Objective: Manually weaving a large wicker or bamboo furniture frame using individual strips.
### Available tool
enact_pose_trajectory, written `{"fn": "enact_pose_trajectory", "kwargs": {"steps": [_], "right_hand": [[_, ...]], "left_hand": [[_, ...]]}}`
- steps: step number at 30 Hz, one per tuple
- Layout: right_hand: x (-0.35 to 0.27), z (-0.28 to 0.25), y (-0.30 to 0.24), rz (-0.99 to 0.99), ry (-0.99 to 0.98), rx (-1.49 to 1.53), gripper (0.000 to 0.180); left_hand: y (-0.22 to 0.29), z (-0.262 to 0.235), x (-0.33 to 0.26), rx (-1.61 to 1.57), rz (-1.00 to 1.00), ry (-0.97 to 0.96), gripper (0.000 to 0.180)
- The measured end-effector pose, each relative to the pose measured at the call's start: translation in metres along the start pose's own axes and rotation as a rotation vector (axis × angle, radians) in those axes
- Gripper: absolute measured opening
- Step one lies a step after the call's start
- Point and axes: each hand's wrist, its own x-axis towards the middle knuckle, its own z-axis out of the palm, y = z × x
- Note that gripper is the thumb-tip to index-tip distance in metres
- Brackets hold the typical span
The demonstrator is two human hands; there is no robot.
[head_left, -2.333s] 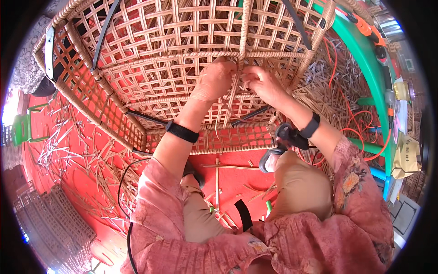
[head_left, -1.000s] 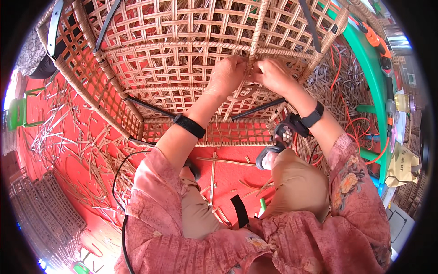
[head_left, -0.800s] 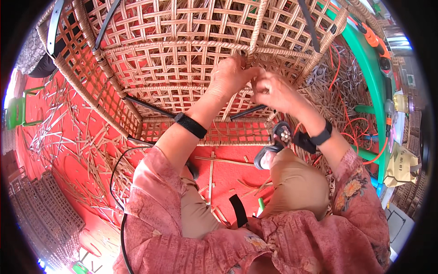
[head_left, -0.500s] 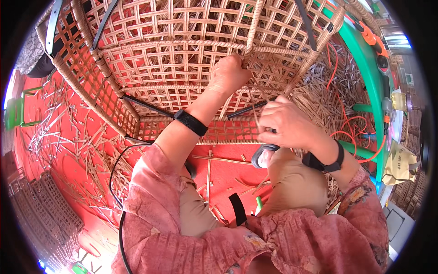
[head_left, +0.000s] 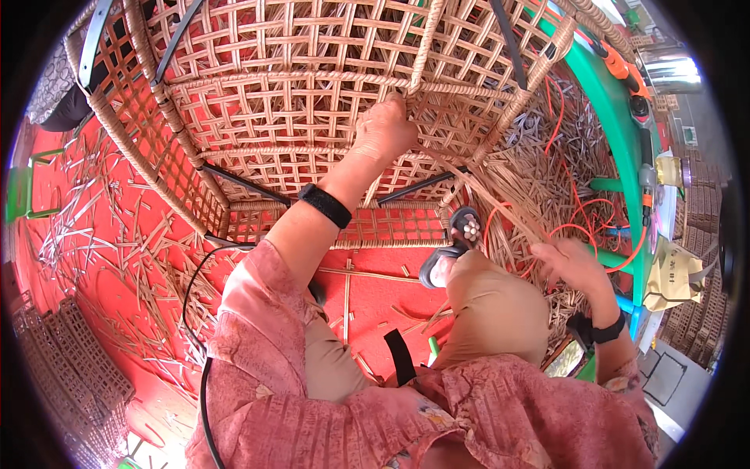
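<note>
A large woven wicker frame (head_left: 273,117) with an open lattice and rope-like wrapped bars stands in front of me. My left hand (head_left: 384,129) is closed at the lower end of its upright wrapped bar (head_left: 426,47), where the bar meets a crosswise one; the fingertips are partly hidden. From beside that hand a thin brown wicker strip (head_left: 469,180), smeared by motion, slants down to the right. It runs to my right hand (head_left: 574,270), which is closed on its end above my right knee, also blurred.
Cut strips (head_left: 148,273) litter the red floor (head_left: 391,293). Dark metal bars (head_left: 426,186) brace the frame. At right stand a green table or stool (head_left: 605,102) with orange-handled tools (head_left: 621,66), an orange cord (head_left: 574,234) and a yellowish bag (head_left: 672,273). A black cable (head_left: 187,313) hangs by my left arm.
My right hand has moved away from the frame, right and downward, drawing the strip out long. My left hand stays at the upright bar. The whole view has shifted slightly.
</note>
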Motion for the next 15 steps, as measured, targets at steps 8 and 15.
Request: {"fn": "enact_pose_trajectory", "kwargs": {"steps": [8, 15], "right_hand": [[0.002, 0.116, 0.181, 0.777, -0.356, 0.329, 0.047], [0.108, 0.065, 0.029, -0.320, 0.094, 0.438, 0.041]], "left_hand": [[-0.019, 0.002, 0.002, -0.006, 0.036, 0.020, 0.033], [-0.037, -0.011, 0.006, -0.068, 0.291, -0.021, 0.017]]}}
